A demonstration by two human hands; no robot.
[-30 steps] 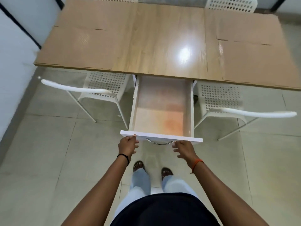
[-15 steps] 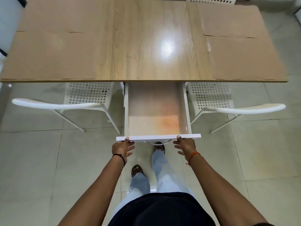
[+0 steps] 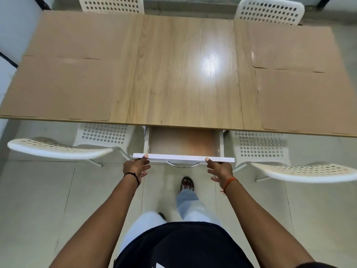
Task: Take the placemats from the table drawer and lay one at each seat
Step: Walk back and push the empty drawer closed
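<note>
A white drawer (image 3: 183,157) sticks a short way out from under the near edge of the wooden table (image 3: 185,74); what shows of its inside is bare. My left hand (image 3: 136,168) presses on the left end of the drawer front, thumb on its top edge, fingers spread. My right hand (image 3: 220,170) presses on the right end the same way. Brown placemats lie flat on the table: one near left (image 3: 58,88), one far left (image 3: 83,35), one near right (image 3: 307,101), one far right (image 3: 291,47).
White perforated chairs stand at each place: near left (image 3: 61,149), near right (image 3: 301,171), far left (image 3: 112,4), far right (image 3: 270,10). A chrome handle (image 3: 182,165) hangs under the drawer front. My legs and feet stand on the tiled floor below. A wall runs along the left.
The drawer has slid well back under the table, pushed by both hands. I have stepped closer, so the table fills more of the view.
</note>
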